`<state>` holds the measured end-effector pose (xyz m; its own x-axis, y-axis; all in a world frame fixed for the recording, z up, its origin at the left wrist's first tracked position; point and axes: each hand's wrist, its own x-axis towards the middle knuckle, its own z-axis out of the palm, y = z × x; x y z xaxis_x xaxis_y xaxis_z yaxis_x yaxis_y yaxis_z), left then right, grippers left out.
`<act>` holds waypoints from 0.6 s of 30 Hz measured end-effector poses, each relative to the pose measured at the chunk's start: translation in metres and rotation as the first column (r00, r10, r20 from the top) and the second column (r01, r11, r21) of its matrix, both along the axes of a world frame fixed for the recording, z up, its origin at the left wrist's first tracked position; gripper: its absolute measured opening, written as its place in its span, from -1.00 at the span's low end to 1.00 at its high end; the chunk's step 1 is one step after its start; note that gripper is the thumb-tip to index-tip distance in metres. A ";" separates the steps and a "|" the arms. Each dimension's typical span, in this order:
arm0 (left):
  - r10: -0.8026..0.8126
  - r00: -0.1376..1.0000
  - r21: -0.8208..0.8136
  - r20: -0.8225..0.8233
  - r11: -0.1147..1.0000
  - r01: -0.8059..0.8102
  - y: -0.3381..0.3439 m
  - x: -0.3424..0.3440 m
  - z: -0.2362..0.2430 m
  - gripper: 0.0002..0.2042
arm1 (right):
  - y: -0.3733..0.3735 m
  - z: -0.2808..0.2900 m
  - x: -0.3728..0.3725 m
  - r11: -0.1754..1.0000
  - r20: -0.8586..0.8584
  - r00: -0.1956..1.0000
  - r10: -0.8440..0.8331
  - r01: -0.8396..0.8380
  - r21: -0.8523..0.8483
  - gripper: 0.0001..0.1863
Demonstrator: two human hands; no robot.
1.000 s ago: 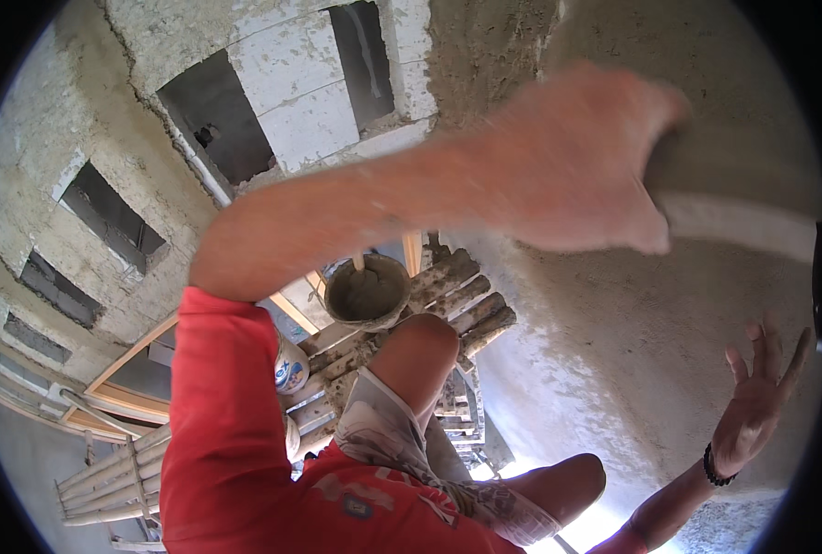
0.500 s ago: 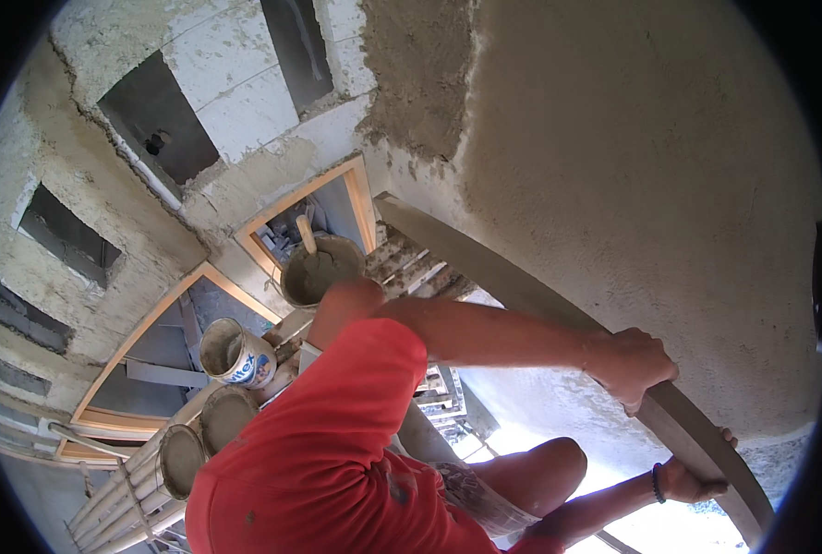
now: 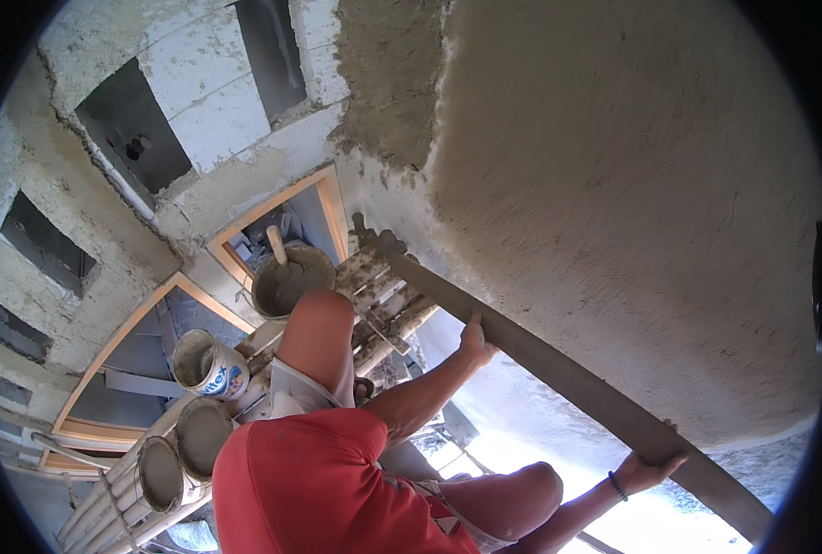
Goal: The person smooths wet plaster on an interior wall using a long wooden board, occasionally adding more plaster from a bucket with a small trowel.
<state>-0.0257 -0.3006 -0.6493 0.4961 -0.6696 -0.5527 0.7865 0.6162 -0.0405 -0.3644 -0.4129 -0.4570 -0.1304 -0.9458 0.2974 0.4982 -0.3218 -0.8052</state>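
Gripping a long grey straightedge with both hands, the person in the red shirt presses it flat against the freshly plastered wall. The right hand, with a dark band at the wrist, is clenched around the lower stretch of the bar, its fingers curling up over the bar's edge from below. The left hand grasps the bar higher up, near its middle, thumb raised along the near edge and the other fingers hidden behind it. The straightedge runs diagonally from the lower right up toward the centre, where its mortar-caked end lies just beside the scaffold planks, and it touches the wall along its visible length.

Below the hands are the person's bare knees and pale shorts. The person is perched on a scaffold of rough wooden poles and planks. On those planks, just beside the raised knee, stands a mortar bucket with a wooden tool handle sticking out of it. Lower left along the poles sit three more pails, one white with a blue label, the others smeared grey.

The wall's plaster is wet, sandy and finely ridged, with a rougher, darker patch at the top near the corner. Farther off, block masonry walls show open window holes and wood-framed openings.
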 end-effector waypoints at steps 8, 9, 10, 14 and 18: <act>0.163 0.933 0.615 0.322 0.713 -0.337 -0.013 0.119 -0.099 -0.27 | -0.004 -0.074 0.048 0.876 0.008 0.938 0.347 -0.327 0.355 -0.59; 0.135 0.950 0.657 0.280 0.695 -0.293 -0.025 0.129 -0.101 -0.27 | -0.013 -0.090 0.053 0.825 0.074 0.910 0.409 -0.403 0.395 -0.59; 0.058 0.967 0.691 0.249 0.688 -0.219 -0.047 0.133 -0.077 -0.27 | -0.022 -0.108 0.048 0.869 -0.030 0.928 0.371 -0.336 0.364 -0.59; -0.035 0.964 0.803 0.263 0.561 -0.199 -0.032 0.189 -0.078 -0.28 | -0.035 -0.154 0.094 0.919 -0.434 0.827 0.358 -0.228 0.323 -0.60; -0.049 0.952 0.776 0.303 0.593 -0.216 -0.011 0.248 -0.113 -0.30 | -0.034 -0.169 0.146 0.699 0.108 0.874 0.473 -0.447 0.558 -0.65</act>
